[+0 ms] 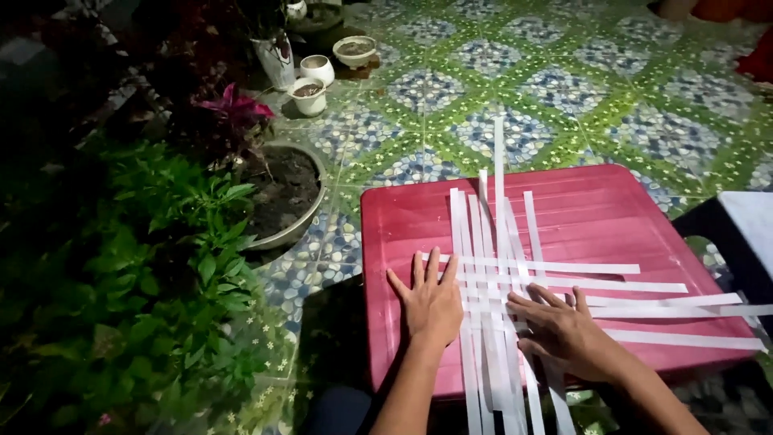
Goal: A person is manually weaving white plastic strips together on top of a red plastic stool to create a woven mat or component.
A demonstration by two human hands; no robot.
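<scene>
Several long white paper strips [515, 278] lie crossed in a loose weave on a red plastic table [580, 209]. My left hand [431, 302] rests flat, fingers spread, on the table at the left edge of the strips, touching their left ends. My right hand [564, 330] lies palm down on the woven part, fingers pressing the crossing strips. Neither hand grips anything. The lengthwise strips hang over the table's near edge.
Patterned green and blue floor tiles [483, 89] surround the table. A large round planter [282, 193] and leafy plants [161, 266] stand at the left. Small white pots [310, 93] sit further back. A dark stool with a white top [745, 225] is at the right.
</scene>
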